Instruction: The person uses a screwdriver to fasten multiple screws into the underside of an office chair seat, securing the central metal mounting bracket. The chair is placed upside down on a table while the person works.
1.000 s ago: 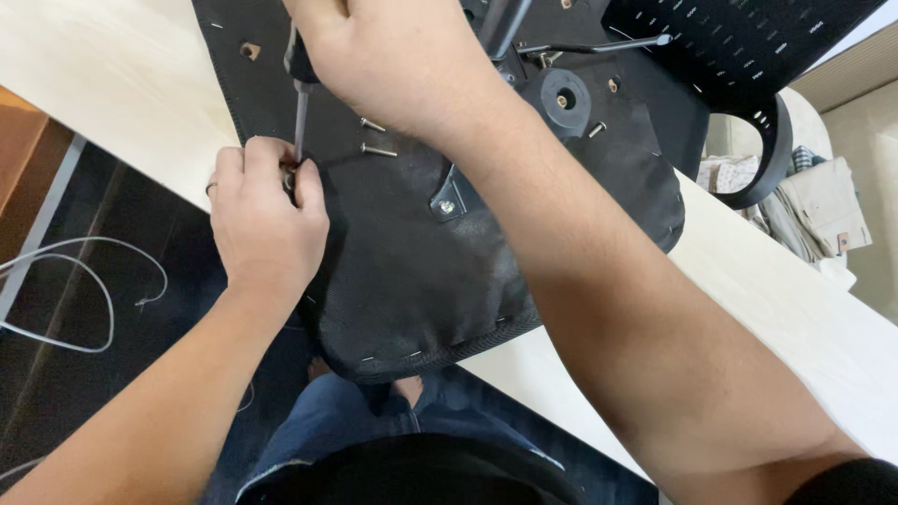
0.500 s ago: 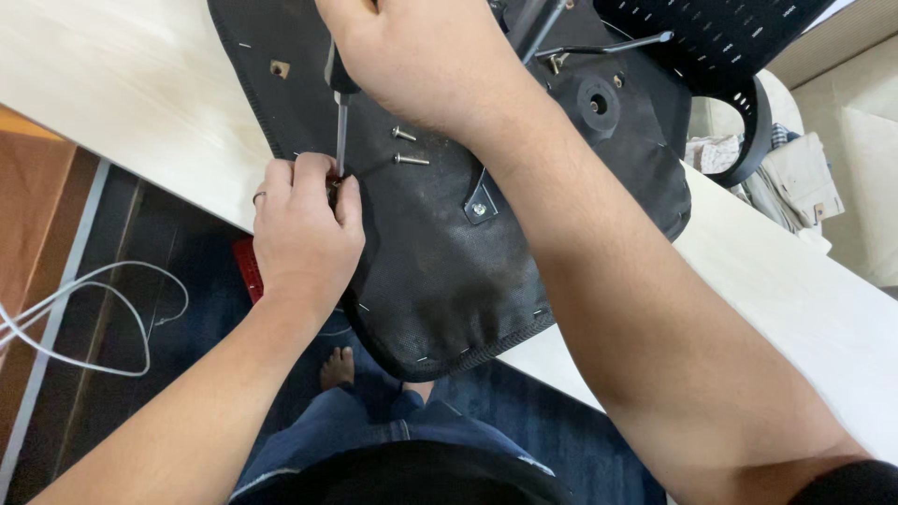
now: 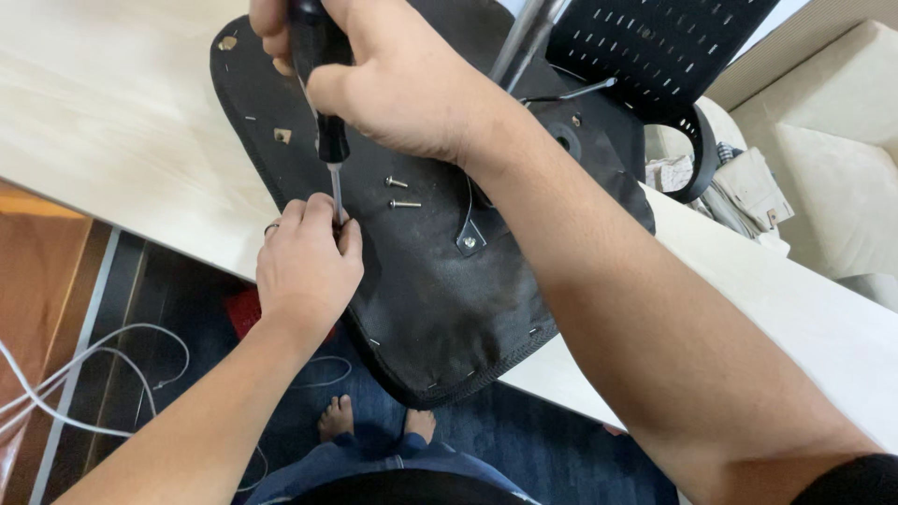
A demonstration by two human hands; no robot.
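A black upturned chair seat (image 3: 440, 309) lies across a light wooden table (image 3: 112, 131), its front overhanging the table's near edge. My right hand (image 3: 402, 79) is closed around the black handle of a screwdriver (image 3: 323, 122), held upright with its shaft pointing down. My left hand (image 3: 307, 266) pinches the shaft's tip at the seat's left edge; whatever lies under the fingers is hidden. Two loose silver screws (image 3: 400, 193) rest on the seat just right of the shaft.
A small metal bracket with a screw (image 3: 470, 241) and a thin wire sit mid-seat. The perforated black chair back (image 3: 655, 47) and a metal post (image 3: 524, 37) rise behind. White cables (image 3: 84, 374) trail on the floor at left. My bare feet (image 3: 374, 421) show below.
The view has shifted, so the seat and both hands now sit further right and lower in frame. Both hands keep their grip on the screwdriver and its tip.
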